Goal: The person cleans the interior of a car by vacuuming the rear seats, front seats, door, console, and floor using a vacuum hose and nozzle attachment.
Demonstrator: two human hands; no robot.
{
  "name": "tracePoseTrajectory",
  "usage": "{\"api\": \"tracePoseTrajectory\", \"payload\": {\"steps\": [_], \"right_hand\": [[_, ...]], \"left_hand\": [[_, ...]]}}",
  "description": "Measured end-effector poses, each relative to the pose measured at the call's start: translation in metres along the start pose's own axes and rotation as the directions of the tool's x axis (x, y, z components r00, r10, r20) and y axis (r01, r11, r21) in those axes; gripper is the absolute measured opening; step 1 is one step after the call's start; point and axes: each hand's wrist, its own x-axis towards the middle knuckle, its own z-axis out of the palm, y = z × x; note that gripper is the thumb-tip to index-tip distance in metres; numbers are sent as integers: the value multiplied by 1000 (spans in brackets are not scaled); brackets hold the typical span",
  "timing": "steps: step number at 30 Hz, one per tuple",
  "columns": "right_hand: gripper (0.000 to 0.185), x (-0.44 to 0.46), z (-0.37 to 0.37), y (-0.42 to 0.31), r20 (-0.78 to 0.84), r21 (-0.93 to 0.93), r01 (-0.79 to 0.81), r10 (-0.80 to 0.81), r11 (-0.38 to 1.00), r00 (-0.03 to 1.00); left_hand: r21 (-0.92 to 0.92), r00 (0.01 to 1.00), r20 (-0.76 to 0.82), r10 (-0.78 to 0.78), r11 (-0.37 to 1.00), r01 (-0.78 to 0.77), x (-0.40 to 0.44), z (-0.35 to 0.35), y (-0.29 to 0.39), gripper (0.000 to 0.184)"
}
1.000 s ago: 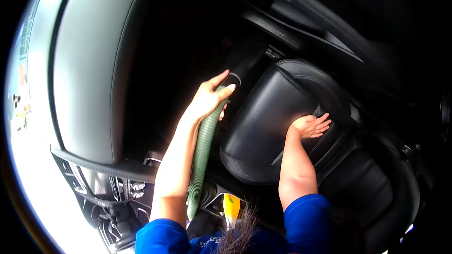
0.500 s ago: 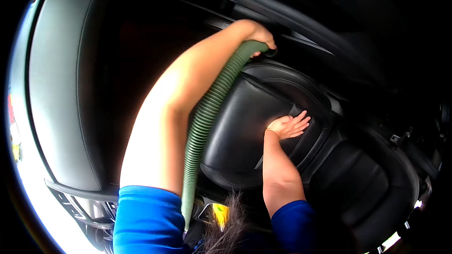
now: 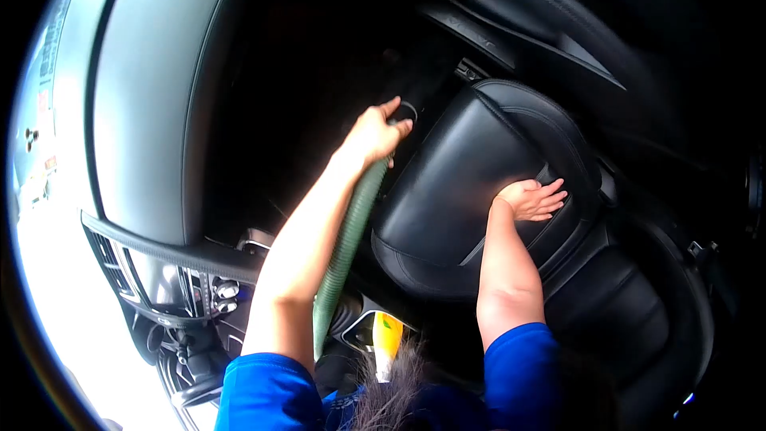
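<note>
My left hand (image 3: pixel 377 136) is closed round the end of a green ribbed vacuum hose (image 3: pixel 349 227), over the dark footwell in front of a black leather car seat (image 3: pixel 447 179). A dark round end piece (image 3: pixel 405 112) shows at its fingers; whatever lies beyond it is lost in shadow. The hose runs back along my left forearm. My right hand (image 3: pixel 533 200) rests flat on the seat cushion, fingers spread, holding nothing.
The grey dashboard (image 3: pixel 152 104) curves along the left, with a centre screen (image 3: pixel 163 281) below. A yellow bottle (image 3: pixel 388 334) stands in the console near me. The door sill (image 3: pixel 471 36) and seat backrest (image 3: pixel 610 299) bound the far and right sides.
My left hand has come with the hose end from the seat's far front corner by the door into the footwell, nearer me. My right hand stays on the cushion. The view has shifted.
</note>
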Motion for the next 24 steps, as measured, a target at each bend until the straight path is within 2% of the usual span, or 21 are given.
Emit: {"api": "tracePoseTrajectory", "payload": {"steps": [2, 3, 4, 7, 8, 10, 12, 13, 14, 16, 18, 21, 22, 24], "right_hand": [[54, -1, 3, 2, -7, -5, 8, -8, 1000, 1000], [54, -1, 5, 2, -23, -2, 0, 0, 1000, 1000], [54, 0, 5, 1, -18, -1, 16, -16, 1000, 1000], [52, -2, 9, 5, -63, 9, 1, -1, 1000, 998], [52, -1, 12, 7, -77, 5, 8, -8, 1000, 997], [52, -2, 17, 10, -91, -1, 9, -9, 1000, 996], [52, 0, 24, 11, -86, -21, 11, -13, 1000, 996], [52, 0, 27, 13, -112, -21, 23, -26, 1000, 993], [51, -1, 27, 16, -133, -29, 41, -44, 999, 990], [50, -1, 22, 11, -132, 11, 9, -8, 1000, 991], [51, -1, 23, 12, -129, -2, 20, -20, 1000, 991], [52, -1, 20, 9, -86, 11, -14, 15, 1000, 996], [52, -2, 17, 9, -73, 17, -4, 5, 1000, 997], [53, -3, 14, 3, -92, 32, -22, 25, 999, 995]], "left_hand": [[38, 998, 47, 31, 999, -33, -17, 1, -27, 64], [34, 991, 132, -5, 999, 1, -25, -3, -31, 63], [21, 992, 125, -13, 1000, 10, -25, -1, -37, 63], [-230, 981, 193, -6, 972, 51, -9, 5, -56, 72], [-358, 960, 271, -75, 918, 173, -3, 6, -54, 79], [-397, 924, 376, -67, 890, 225, 14, 5, -59, 83], [-238, 950, 294, 102, 971, -31, 16, 4, -50, 86], [42, 956, 191, 224, 971, -236, 22, 7, -49, 85], [157, 940, 156, 303, 932, -326, 25, 11, -49, 84], [76, 960, 240, 143, 983, -166, 25, 9, -54, 83], [66, 966, 249, 65, 994, -83, 14, 4, -70, 82], [165, 978, 192, -79, 985, 47, -21, -6, -101, 82], [136, 965, 201, -169, 980, 143, -34, -9, -115, 80], [205, 947, 197, -254, 955, 214, -52, -5, -134, 79]]}}
